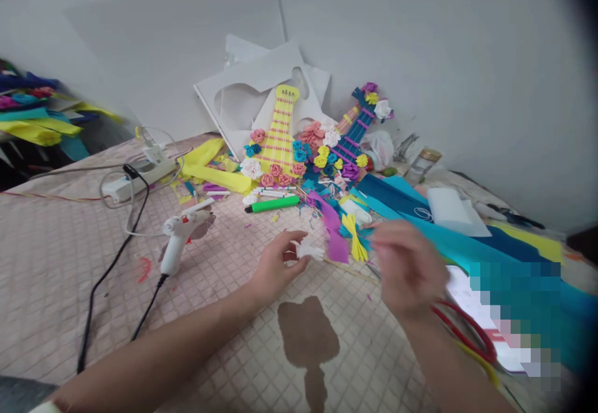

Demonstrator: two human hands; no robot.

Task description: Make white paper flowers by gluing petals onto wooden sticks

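My left hand [280, 266] curls its thumb and fingers around a small gathered piece of white crepe paper [310, 250] just above the table. To its right, my right hand [408, 266] is raised and smeared by motion; whether its fingers hold anything cannot be made out. Between the hands lie a purple crepe strip [335, 238] and a pinched yellow paper bow [355, 238]. Scissors [469, 329] with red and yellow handles lie partly hidden by my right wrist.
A white glue gun [176, 245] stands at left, its black cord near a power strip [140, 181]. Yellow [280, 132] and blue [355, 132] guitar-shaped crafts with paper flowers lean at the back. A green marker [273, 205] lies in front; blue paper sheets [448, 238] and a phone [488, 322] lie right.
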